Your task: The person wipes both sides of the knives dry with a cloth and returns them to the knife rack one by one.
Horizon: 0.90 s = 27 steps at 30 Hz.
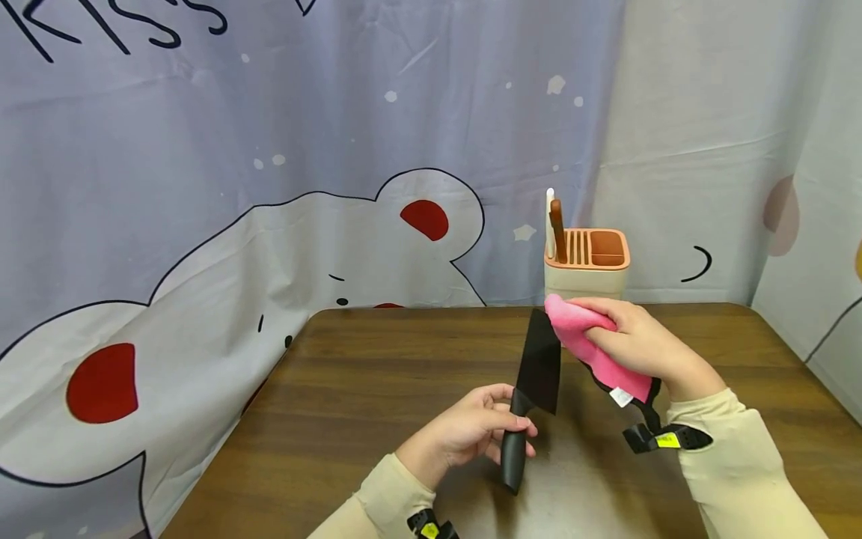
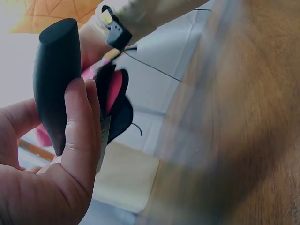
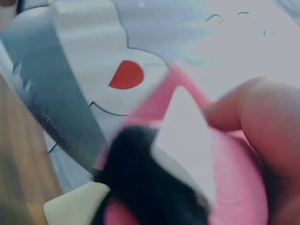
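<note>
My left hand [image 1: 471, 428] grips a cleaver [image 1: 539, 363] by its black handle [image 2: 57, 79]. The blade points away from me, tilted up over the table. A pink cloth [image 1: 616, 363] with black trim and a white tag is bunched in my right hand [image 1: 636, 338], its fingers and thumb pinching the folds. One end of the cloth overlaps the blade's right edge near the tip. In the right wrist view the broad blade [image 3: 56, 89] shows streaks or droplets along its edge, and the cloth [image 3: 239, 173] lies right beside it.
A cream knife block [image 1: 586, 283] with an orange top stands at the table's back edge, behind the cloth. A white handle [image 1: 550, 217] and a brown handle [image 1: 558, 228] stick up from its left slots. A patterned curtain [image 1: 323, 247] hangs behind the wooden table [image 1: 357, 359].
</note>
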Each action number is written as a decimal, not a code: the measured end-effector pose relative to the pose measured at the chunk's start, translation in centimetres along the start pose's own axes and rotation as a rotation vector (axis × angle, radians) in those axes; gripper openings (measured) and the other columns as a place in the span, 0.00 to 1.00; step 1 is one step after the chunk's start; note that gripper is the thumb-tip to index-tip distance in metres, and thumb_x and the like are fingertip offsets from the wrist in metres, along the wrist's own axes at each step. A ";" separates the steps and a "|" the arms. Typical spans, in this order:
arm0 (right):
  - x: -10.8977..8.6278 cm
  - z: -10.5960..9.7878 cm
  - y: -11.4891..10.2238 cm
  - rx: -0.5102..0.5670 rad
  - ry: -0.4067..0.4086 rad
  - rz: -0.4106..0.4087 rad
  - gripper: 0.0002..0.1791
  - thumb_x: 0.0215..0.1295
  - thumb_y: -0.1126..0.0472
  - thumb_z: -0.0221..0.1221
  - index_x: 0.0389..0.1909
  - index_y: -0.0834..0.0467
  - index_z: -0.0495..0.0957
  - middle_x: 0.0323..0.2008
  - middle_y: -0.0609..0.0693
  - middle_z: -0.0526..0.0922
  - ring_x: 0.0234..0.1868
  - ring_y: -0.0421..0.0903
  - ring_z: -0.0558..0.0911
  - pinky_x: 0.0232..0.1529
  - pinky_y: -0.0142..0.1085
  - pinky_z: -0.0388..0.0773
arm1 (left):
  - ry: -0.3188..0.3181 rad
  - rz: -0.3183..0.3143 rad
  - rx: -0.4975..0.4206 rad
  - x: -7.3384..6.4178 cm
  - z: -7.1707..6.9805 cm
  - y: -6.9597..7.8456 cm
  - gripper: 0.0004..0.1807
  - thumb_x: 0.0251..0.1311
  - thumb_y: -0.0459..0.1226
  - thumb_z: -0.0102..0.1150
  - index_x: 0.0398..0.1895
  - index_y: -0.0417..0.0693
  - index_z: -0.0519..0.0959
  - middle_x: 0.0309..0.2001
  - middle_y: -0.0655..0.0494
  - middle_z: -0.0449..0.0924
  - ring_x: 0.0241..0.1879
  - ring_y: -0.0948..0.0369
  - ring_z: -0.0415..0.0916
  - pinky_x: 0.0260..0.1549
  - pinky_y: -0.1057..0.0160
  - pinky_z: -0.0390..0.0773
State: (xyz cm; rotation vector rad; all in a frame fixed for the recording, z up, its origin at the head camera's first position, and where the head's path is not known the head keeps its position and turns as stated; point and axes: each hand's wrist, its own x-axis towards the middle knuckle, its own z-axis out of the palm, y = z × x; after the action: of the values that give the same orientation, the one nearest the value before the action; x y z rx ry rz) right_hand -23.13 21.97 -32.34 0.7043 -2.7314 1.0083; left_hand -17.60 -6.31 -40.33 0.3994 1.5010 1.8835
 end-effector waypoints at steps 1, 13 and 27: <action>0.1 0.1 0.1 -0.026 0.039 0.017 0.25 0.71 0.61 0.56 0.69 0.51 0.75 0.51 0.58 0.86 0.38 0.48 0.82 0.36 0.36 0.78 | -0.011 -0.006 0.001 -0.1 0.1 0.0 0.17 0.64 0.29 0.58 0.53 0.51 0.71 0.37 0.57 0.87 0.32 0.61 0.89 0.22 0.61 0.86; 1.5 4.1 0.3 -0.169 0.116 0.000 0.27 0.67 0.62 0.58 0.69 0.52 0.75 0.58 0.60 0.84 0.47 0.57 0.82 0.49 0.56 0.79 | -0.071 -0.024 0.034 -0.6 1.5 0.3 0.17 0.65 0.29 0.56 0.56 0.49 0.70 0.37 0.56 0.86 0.32 0.61 0.88 0.22 0.62 0.86; 1.2 5.7 -2.2 -0.102 0.007 -0.249 0.26 0.63 0.67 0.60 0.63 0.49 0.81 0.49 0.47 0.88 0.45 0.45 0.83 0.50 0.47 0.80 | 0.036 0.023 -0.025 -0.4 0.8 0.3 0.14 0.69 0.31 0.56 0.55 0.49 0.69 0.38 0.56 0.85 0.31 0.59 0.88 0.21 0.60 0.86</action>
State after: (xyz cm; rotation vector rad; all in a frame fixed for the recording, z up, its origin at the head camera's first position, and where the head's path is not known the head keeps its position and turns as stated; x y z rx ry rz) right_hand -23.03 16.40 -35.09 0.9890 -2.5841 0.8083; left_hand -16.89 -6.01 -39.76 0.3747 1.5004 1.9353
